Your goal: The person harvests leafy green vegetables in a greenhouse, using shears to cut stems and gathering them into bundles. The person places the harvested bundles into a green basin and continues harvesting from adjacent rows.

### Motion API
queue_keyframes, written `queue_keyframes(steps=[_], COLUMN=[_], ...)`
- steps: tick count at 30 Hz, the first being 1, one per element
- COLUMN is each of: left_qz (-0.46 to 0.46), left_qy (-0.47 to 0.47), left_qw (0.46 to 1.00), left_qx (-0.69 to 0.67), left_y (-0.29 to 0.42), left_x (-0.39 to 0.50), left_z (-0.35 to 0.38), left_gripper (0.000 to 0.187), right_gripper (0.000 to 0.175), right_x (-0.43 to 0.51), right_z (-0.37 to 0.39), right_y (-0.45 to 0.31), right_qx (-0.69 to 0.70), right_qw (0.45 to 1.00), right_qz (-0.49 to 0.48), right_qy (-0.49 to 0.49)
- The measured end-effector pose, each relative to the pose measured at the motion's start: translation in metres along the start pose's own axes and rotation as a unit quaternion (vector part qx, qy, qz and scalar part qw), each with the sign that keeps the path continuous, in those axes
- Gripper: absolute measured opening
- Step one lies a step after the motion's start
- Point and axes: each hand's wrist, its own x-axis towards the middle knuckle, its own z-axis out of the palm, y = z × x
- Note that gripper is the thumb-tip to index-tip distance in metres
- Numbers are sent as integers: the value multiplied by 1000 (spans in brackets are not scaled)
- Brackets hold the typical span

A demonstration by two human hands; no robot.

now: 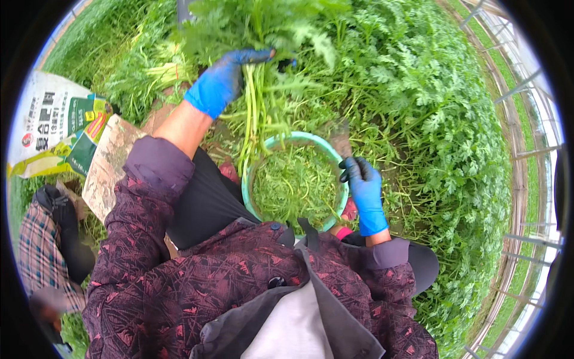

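My left hand (226, 78), in a blue glove with a dirt-darkened palm, grips a bunch of leafy greens (254, 98). Their pale stems hang below the fist, while the lobed leaves spread above it, partly blurred. Right of a round turquoise basin (247, 197), my right hand (365, 190) wears a matching glove with blackened fingers. It holds a flat-bladed tool (341, 137) whose handle is hidden by the fingers; the blade points away from me. Loose leaves and trimmings (296, 184) fill much of the basin, which stands between my legs.
Dense rows of greens (430, 112) grow ahead and to the right. Tied bunches (168, 72) lie at the upper left. A printed fertilizer sack (54, 121) and a dirty board (112, 161) are at my left. Another person (45, 242) is bent over nearby. Greenhouse framing (533, 155) edges the right side.
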Motion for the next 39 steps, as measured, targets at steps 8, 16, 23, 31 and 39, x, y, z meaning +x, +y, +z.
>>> queue_keyframes(steps=[8,16,23,31,39], left_qz=[-44,-10,29,-20,36], left_qy=[33,56,52,118,-59], left_qw=[991,990,984,990,983], left_qx=[-121,-130,-167,-78,172], left_y=[18,35,34,32,-3], left_x=[-9,-23,-31,-26,-41], left_z=[-24,-29,-33,-28,-2], left_gripper=[34,20,25,30,27], right_gripper=[18,36,27,11,19], right_x=[7,-6,-13,46,44], right_z=[29,75,81,38,42], right_y=[48,158,165,35,-53], right_qx=[81,-177,-435,218,329], right_qw=[984,936,803,956,940], right_qz=[160,96,-127,146,80], right_qy=[-15,-289,-388,-132,-38])
